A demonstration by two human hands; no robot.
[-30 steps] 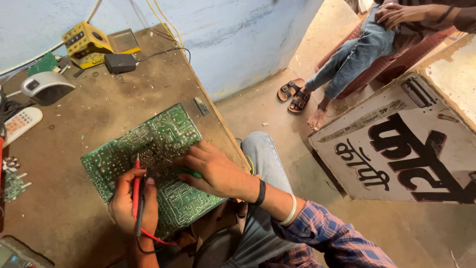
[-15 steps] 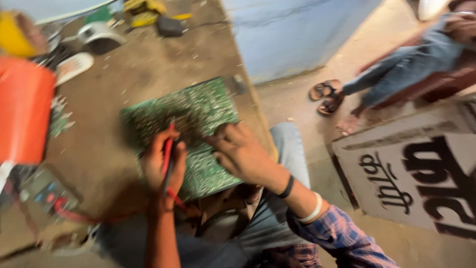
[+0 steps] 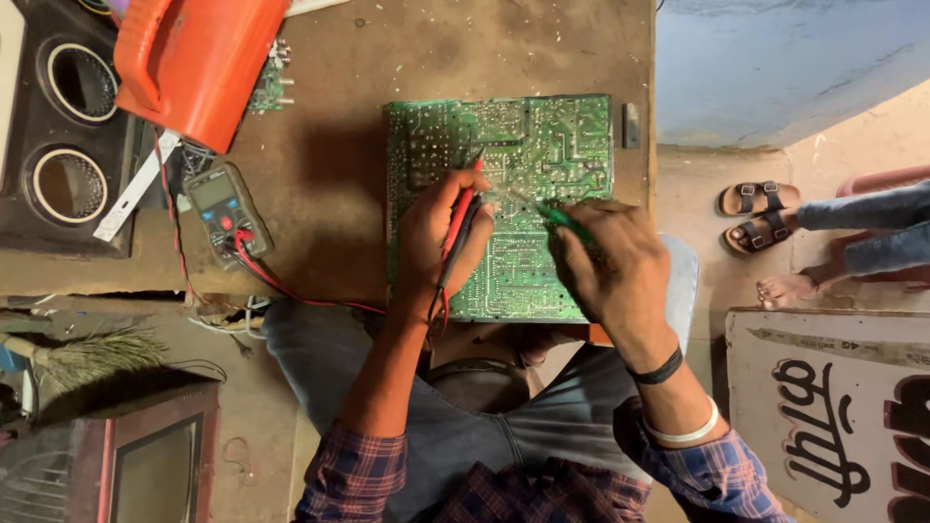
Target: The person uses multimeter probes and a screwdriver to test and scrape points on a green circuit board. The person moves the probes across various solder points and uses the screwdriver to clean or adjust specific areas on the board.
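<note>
Circuit board (image 3: 513,199) lay solder side up on the worktop (image 3: 334,184), under both hands. Left hand (image 3: 436,237) had its grip clamped on the red and black probes (image 3: 463,228), tips down on the traces; right hand (image 3: 610,261), beside it, pinched a green tool (image 3: 565,221). Probing was in hand. Left of that grip sat the multimeter (image 3: 225,208), well apart; the next touch called for steady tips.

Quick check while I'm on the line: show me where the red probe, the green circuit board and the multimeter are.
red probe (image 3: 463,215): head view, on its shaft between the left hand's fingers.
green circuit board (image 3: 572,136): head view, on its bare upper right part.
multimeter (image 3: 225,208): head view, on its face near the dial.
</note>
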